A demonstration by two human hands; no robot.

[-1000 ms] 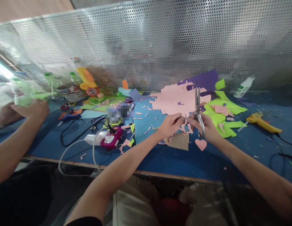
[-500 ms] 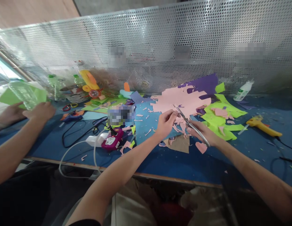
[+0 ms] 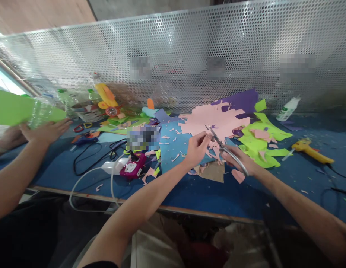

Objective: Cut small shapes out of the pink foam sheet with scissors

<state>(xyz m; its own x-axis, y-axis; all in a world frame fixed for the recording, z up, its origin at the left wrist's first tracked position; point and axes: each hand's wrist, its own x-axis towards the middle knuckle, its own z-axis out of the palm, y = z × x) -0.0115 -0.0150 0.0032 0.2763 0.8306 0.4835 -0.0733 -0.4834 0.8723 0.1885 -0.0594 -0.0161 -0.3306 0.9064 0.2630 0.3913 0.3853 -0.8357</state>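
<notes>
My right hand [image 3: 241,160] is closed round the handles of a pair of metal scissors [image 3: 223,147], whose blades point up and left, slightly parted. Just left of the blades, my left hand [image 3: 197,148] is pinched; a small piece seems to be between its fingertips, but the fingers hide it. Behind both hands lies a large pink sheet [image 3: 202,118] with cut-out edges, over a purple sheet [image 3: 241,101]. Pink scraps are strewn on a blue sheet [image 3: 174,149] under my left hand. A pink heart-shaped piece [image 3: 238,176] rests below my right hand.
On the right are lime-green sheets [image 3: 259,139], a yellow glue gun [image 3: 314,152] and a white bottle [image 3: 288,108]. A magenta power adapter [image 3: 133,165] with cables sits left. At far left a co-worker's hands [image 3: 47,132] handle a clear plastic bottle [image 3: 40,111] and green paper [image 3: 10,108].
My hands and the scissors have barely moved. At far left, the co-worker's fingers have spread, and the green paper and plastic bottle have shifted.
</notes>
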